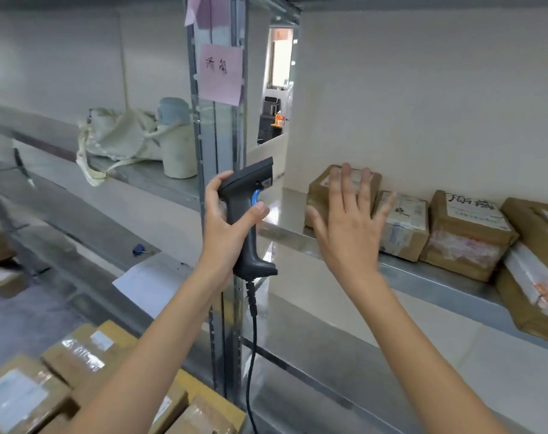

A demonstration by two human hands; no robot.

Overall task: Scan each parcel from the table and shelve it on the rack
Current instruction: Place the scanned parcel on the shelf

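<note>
My left hand (227, 219) grips a dark handheld barcode scanner (250, 214) with a blue trigger, held upright in front of the rack's metal post; its cable hangs down. My right hand (349, 220) is open with fingers spread, held just in front of a brown taped parcel (321, 186) that stands at the left end of a row on the rack shelf (423, 277). I cannot tell whether the fingers touch it. More parcels (468, 233) line the shelf to the right. Several brown parcels (87, 352) lie at the bottom left.
The upright rack post (217, 145) carries a pink note (221, 73). On the left shelf sit a pale cloth bag (119, 136) and a flask (175, 139). A white sheet (147, 285) lies on a lower shelf. A doorway shows behind the post.
</note>
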